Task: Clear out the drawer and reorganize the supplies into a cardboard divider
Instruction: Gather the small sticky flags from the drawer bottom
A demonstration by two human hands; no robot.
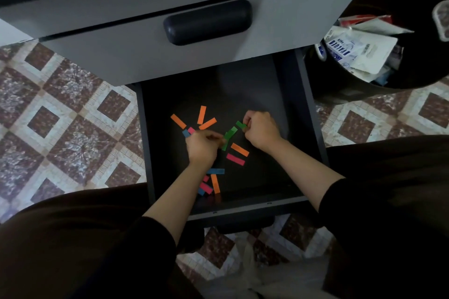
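Note:
The open dark drawer (264, 177) holds several small coloured paper strips scattered on its floor: orange (202, 114), pink (235, 159), blue (215, 171) and green (230, 132). My left hand (202, 147) is curled over the strips near the drawer's middle, its fingertips pinching a green strip (225, 145). My right hand (261, 130) is just to the right of it, pinching another green strip (241, 124) between thumb and fingers. More strips lie partly hidden under my left forearm.
A closed grey drawer with a dark handle (207, 22) sits above the open one. A black bin (379, 60) full of white packets stands on the patterned tile floor (73, 114) at the right. My dark-clothed knees flank the drawer.

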